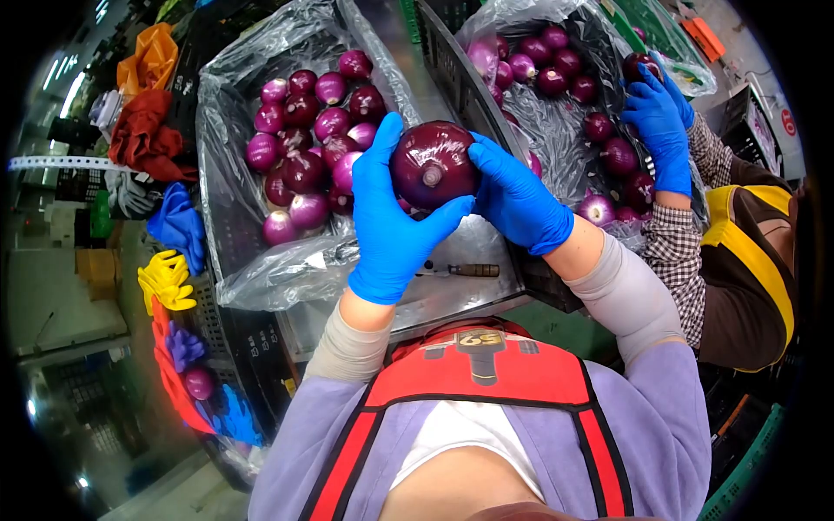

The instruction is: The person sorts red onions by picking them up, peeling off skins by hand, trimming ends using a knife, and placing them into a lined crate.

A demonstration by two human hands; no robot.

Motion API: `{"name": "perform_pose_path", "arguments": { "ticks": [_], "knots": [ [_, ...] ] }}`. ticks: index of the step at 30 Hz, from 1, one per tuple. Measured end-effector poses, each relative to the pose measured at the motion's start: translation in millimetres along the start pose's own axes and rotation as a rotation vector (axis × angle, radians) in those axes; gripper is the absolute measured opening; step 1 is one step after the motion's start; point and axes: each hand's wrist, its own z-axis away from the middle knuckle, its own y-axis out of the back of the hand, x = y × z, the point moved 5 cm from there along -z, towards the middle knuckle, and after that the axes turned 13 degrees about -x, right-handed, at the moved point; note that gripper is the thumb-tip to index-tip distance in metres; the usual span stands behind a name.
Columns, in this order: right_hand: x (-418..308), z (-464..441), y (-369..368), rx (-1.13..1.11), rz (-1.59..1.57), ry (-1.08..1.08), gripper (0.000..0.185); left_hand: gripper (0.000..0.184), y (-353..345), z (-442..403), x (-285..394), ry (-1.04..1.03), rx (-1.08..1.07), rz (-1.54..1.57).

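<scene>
A large, shiny red onion (437,161) is held up in front of my chest, its root end facing me. My left hand (388,221), in a blue glove, cups it from the left, with the thumb below. From the right, my blue-gloved right hand (519,198) closes its fingertips on the same onion. Behind and left of my hands, a crate lined with clear plastic (228,122) holds many peeled red onions (304,171). Under my wrists, a knife with a brown handle (473,270) lies on the metal table (417,308).
To the right, a co-worker's blue-gloved hands (660,122) hold an onion over another plastic-lined crate (556,117) of onions. Yellow gloves (167,280), blue gloves (179,226) and red cloth (148,136) hang at left. A single onion (199,383) sits among the gloves.
</scene>
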Motion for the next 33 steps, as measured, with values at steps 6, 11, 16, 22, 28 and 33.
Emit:
{"name": "perform_pose_path", "arguments": {
  "ticks": [6,11,16,22,28,33],
  "knots": [
    [4,-1,0,-0.004,-0.092,0.023,0.054,0.102,2,2,8,-0.035,0.012,-0.081],
    [8,-1,4,0.003,-0.121,-0.019,0.052,0.105,4,2,11,-0.041,-0.005,-0.139],
    [6,1,-1,-0.02,-0.177,-0.017,0.05,0.109,0,3,10,-0.052,-0.055,-0.024],
    [8,3,-2,0.009,-0.197,-0.035,0.051,0.113,-9,6,6,-0.07,-0.116,0.095],
    [-37,14,13,0.299,0.592,0.379,0.031,0.105,-5,14,5,-0.064,-0.053,0.163],
    [-74,53,-21,0.231,1.001,0.583,0.021,0.091,17,20,-22,0.142,0.045,0.995]
  ]
}}
